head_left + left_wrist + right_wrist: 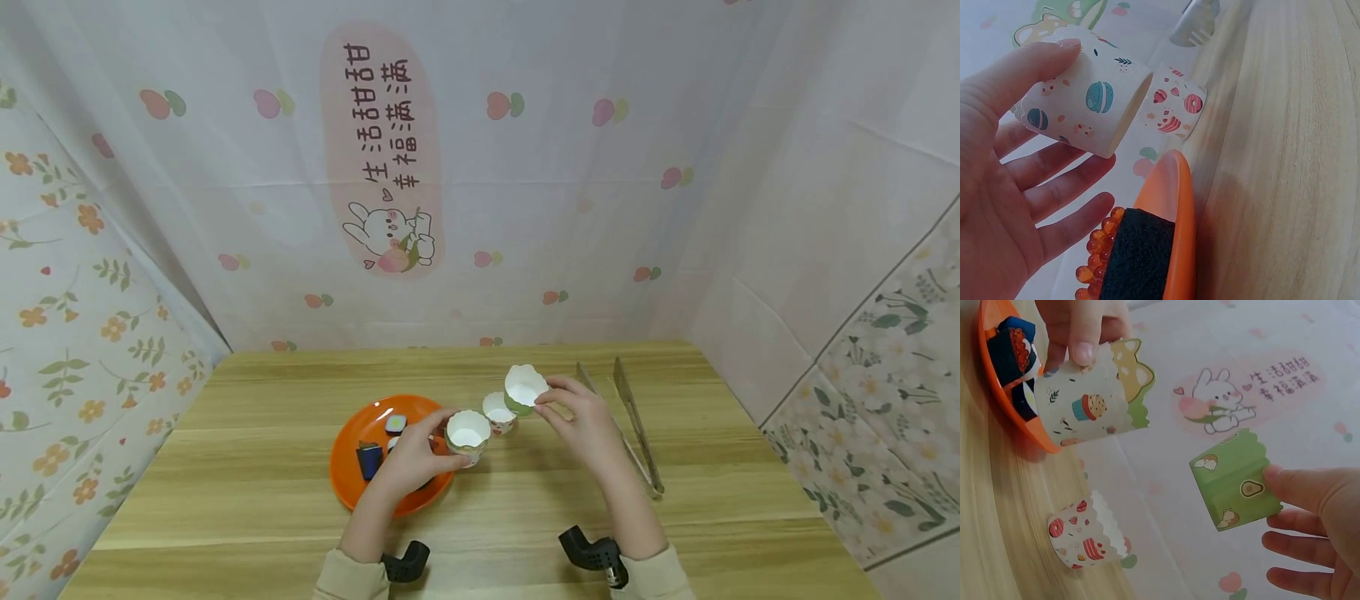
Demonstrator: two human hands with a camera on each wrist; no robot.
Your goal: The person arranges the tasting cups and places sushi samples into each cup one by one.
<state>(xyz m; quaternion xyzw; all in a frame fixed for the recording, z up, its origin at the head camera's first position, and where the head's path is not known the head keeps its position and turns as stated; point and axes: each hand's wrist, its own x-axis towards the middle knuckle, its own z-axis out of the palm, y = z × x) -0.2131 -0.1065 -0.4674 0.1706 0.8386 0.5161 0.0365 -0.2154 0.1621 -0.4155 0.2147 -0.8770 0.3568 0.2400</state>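
Observation:
My left hand (411,462) grips a white paper baking cup (1085,403) printed with cupcakes, thumb on one side and fingers on the other. Yellow-spotted and green scalloped rims (1137,378) stick out of its mouth, so other cups sit nested inside. To its right, my right hand (588,425) pinches a green paper baking cup (1232,481) with an avocado print by its rim, above the table. Between and behind the hands, a white baking cup with red sweets printed on it (1088,534) stands upright on the table.
An orange plate (341,467) with several sushi pieces, one topped with orange roe (1099,256), lies partly under my left hand. Metal tongs (637,421) lie spread to the right of my right hand. A printed curtain (480,192) hangs behind the wooden table (247,467).

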